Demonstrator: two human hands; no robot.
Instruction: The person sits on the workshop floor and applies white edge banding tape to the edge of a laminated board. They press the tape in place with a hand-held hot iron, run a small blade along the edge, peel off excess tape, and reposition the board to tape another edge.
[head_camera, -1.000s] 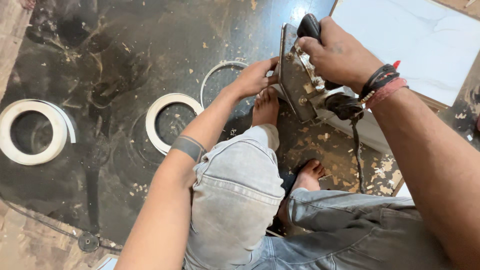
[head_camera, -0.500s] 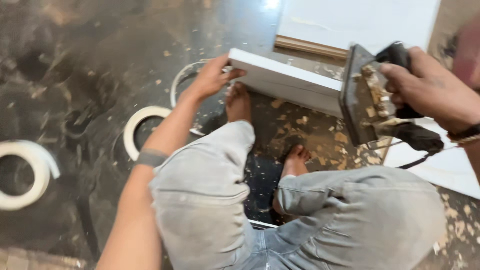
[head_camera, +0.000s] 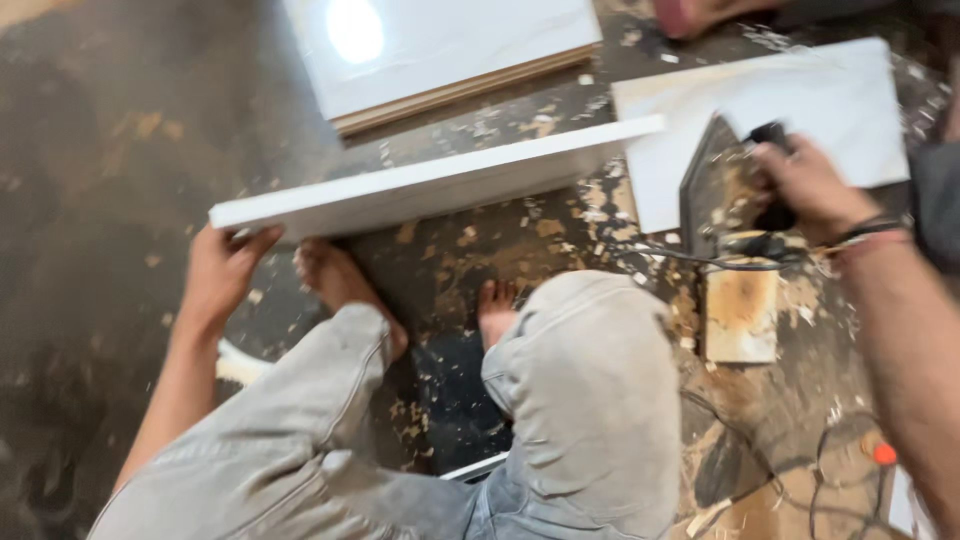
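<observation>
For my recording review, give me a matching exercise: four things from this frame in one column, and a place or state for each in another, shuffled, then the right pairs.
Things:
1. left hand
2. right hand
3. white board on edge
4. small wooden block

Places or states:
A. lies on the floor under the power tool
B. grips a dark power tool
C. holds the end of the board
D. stands across the floor before the bare feet

Pairs: 1-C, 2-B, 3-D, 4-A

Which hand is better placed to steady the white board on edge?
Left. The left hand already grips the white board's near end; the right hand is occupied holding the power tool.
</observation>
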